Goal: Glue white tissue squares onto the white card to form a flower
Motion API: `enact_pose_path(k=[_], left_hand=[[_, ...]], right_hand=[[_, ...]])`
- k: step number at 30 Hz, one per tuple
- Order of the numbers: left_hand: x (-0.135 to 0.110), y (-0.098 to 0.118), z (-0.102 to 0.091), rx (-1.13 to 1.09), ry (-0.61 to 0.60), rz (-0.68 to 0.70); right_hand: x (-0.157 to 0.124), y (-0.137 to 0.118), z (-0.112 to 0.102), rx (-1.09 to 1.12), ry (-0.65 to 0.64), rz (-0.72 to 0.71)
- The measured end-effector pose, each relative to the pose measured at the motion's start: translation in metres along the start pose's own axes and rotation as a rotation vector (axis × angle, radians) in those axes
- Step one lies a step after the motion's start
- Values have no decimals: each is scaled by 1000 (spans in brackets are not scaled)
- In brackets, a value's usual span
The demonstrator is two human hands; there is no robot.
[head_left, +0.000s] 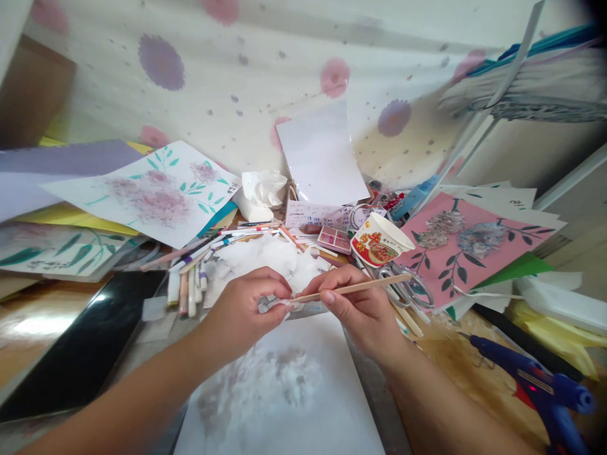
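Observation:
My right hand point(363, 313) grips a thin wooden stick point(379, 284) between thumb and fingers, its far end pointing right. The stick's other tip meets a small white, tissue-like piece point(281, 303), which the thumb and fingers of my left hand point(251, 303) pinch. Both hands are raised over the upper edge of a white sheet of paper point(346, 404). On that sheet sits a fluffy white and greyish cluster point(265, 385), somewhat blurred. Just beyond my hands lies a heap of loose white pieces point(265, 256), partly hidden by my fingers.
Markers point(192, 287) ring the white heap. A paper cup point(379, 240), scissors point(412, 287) and a pink palette point(334, 240) stand to the right. A blue glue gun point(531, 373) lies lower right, a black panel point(80, 341) left. Flower pictures point(161, 189) flank both sides.

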State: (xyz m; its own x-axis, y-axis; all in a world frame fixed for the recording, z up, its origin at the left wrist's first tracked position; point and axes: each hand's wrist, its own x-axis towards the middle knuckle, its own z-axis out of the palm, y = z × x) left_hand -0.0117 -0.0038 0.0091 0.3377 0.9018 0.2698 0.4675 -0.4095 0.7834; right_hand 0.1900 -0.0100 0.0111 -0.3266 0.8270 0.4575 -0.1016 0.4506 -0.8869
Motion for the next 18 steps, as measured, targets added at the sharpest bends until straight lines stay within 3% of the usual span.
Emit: enact_pose_path(k=[18], left_hand=[[1,1,1,21,-39,-60]], right_hand=[[-2,1,-1,-146,-46,-56]])
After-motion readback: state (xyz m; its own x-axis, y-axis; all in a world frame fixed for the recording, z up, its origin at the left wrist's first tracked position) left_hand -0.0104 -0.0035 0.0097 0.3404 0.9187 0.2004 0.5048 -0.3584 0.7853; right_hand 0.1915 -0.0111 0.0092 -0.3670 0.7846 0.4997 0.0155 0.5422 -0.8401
